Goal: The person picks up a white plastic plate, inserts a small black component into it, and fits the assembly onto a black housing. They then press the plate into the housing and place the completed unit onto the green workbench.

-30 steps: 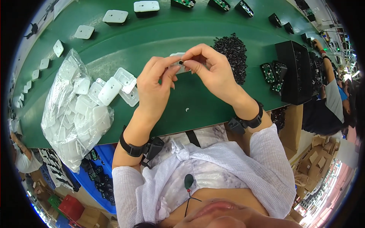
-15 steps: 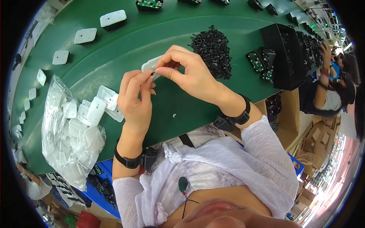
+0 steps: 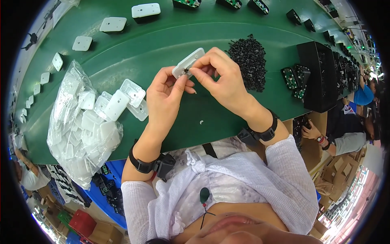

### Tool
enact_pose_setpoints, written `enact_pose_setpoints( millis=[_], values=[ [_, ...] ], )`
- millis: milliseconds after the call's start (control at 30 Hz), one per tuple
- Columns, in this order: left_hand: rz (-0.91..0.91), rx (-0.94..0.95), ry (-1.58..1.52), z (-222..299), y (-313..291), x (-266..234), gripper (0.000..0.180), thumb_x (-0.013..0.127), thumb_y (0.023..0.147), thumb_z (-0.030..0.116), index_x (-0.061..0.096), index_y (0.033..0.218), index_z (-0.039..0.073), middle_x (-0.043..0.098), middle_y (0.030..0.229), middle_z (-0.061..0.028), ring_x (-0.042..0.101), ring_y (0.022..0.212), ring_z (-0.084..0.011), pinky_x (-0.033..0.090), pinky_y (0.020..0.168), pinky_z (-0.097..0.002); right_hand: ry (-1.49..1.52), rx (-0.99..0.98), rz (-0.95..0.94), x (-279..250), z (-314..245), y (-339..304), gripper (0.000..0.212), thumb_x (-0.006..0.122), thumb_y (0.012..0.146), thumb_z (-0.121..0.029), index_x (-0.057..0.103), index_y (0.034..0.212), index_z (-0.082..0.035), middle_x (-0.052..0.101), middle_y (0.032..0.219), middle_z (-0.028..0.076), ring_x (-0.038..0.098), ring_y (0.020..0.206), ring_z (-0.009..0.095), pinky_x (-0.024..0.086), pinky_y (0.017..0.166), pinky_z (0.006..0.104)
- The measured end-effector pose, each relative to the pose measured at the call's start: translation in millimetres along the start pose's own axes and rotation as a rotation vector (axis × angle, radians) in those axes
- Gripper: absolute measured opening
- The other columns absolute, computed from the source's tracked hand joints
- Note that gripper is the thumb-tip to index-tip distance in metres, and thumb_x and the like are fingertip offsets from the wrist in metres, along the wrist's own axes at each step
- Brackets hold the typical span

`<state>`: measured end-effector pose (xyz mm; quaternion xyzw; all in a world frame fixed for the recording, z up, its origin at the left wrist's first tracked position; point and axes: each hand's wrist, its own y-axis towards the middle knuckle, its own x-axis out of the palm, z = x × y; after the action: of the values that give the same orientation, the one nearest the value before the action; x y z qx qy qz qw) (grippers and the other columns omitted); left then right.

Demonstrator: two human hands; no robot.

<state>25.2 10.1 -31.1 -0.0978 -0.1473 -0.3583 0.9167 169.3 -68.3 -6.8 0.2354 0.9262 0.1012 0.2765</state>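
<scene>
Blk pc now at wht cover in L hand grip, R hand pinch on pc

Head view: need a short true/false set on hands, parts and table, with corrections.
1. The left hand holds a white cover. True.
2. The right hand is well away from the cover. False: it is at the cover, by a small black part.
3. The pile of black parts lies left of both hands. False: it lies to their right.
4. A clear plastic bag holds white pieces. True.
5. The table is red. False: it is green.
</scene>
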Motion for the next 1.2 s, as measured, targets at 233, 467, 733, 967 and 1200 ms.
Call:
enact_pose_setpoints(
  millis=[233, 467, 733, 967, 1200],
  values=[
    [0.027, 0.304, 0.309, -8.1, 5.2, 1.8, 0.004, 0.060, 0.093, 0.001, 0.058, 0.096, -0.001, 0.056, 0.097, -0.0071, 0.060, 0.074, -0.0111, 0.051, 0.060, -0.0221, 0.218, 0.099, 0.004, 3.5, 3.4, -2.4, 0.007, 0.068, 0.086, -0.005, 0.061, 0.087, -0.001, 0.053, 0.083, 0.003, 0.051, 0.068, 0.009, 0.043, 0.059, 0.0231],
    [0.025, 0.330, 0.355, -3.7, -2.5, 0.7, 0.005, 0.057, 0.094, -0.002, 0.057, 0.099, -0.002, 0.057, 0.099, -0.0076, 0.060, 0.073, -0.0098, 0.051, 0.058, -0.0206, -0.015, -0.075, 0.189, 3.3, 6.4, -7.6, 0.042, 0.080, 0.073, -0.015, 0.050, 0.102, -0.007, 0.050, 0.093, 0.006, 0.050, 0.073, 0.019, 0.044, 0.062, 0.0304],
    [-0.175, 0.288, 0.456, 1.3, -6.6, 2.5, 0.004, 0.058, 0.093, -0.004, 0.058, 0.097, -0.003, 0.058, 0.098, -0.0078, 0.060, 0.071, -0.0116, 0.048, 0.057, -0.0215, 0.186, 0.189, -0.085, -33.1, 7.3, -7.3, 0.043, 0.081, 0.072, -0.021, 0.057, 0.104, -0.006, 0.055, 0.092, 0.006, 0.050, 0.068, 0.019, 0.045, 0.062, 0.0333],
    [-0.100, 0.163, 0.332, 14.4, -13.3, -2.3, 0.009, 0.055, 0.096, 0.001, 0.058, 0.103, -0.004, 0.061, 0.091, -0.0106, 0.060, 0.068, -0.0124, 0.047, 0.055, -0.0215, 0.307, 0.167, -0.256, -25.2, 14.7, -0.1, 0.019, 0.077, 0.076, -0.012, 0.063, 0.086, -0.003, 0.062, 0.076, 0.003, 0.056, 0.069, 0.011, 0.044, 0.062, 0.0280],
    [0.083, -0.001, 0.473, 14.9, -5.8, -31.9, 0.012, 0.052, 0.098, 0.005, 0.061, 0.102, -0.002, 0.062, 0.078, -0.0042, 0.054, 0.060, -0.0064, 0.042, 0.052, -0.0198, -0.101, -0.009, -0.214, -25.8, 20.1, 37.9, 0.042, 0.075, 0.081, -0.036, 0.058, 0.104, -0.006, 0.061, 0.097, 0.008, 0.059, 0.082, 0.019, 0.048, 0.071, 0.0328]
  ],
)
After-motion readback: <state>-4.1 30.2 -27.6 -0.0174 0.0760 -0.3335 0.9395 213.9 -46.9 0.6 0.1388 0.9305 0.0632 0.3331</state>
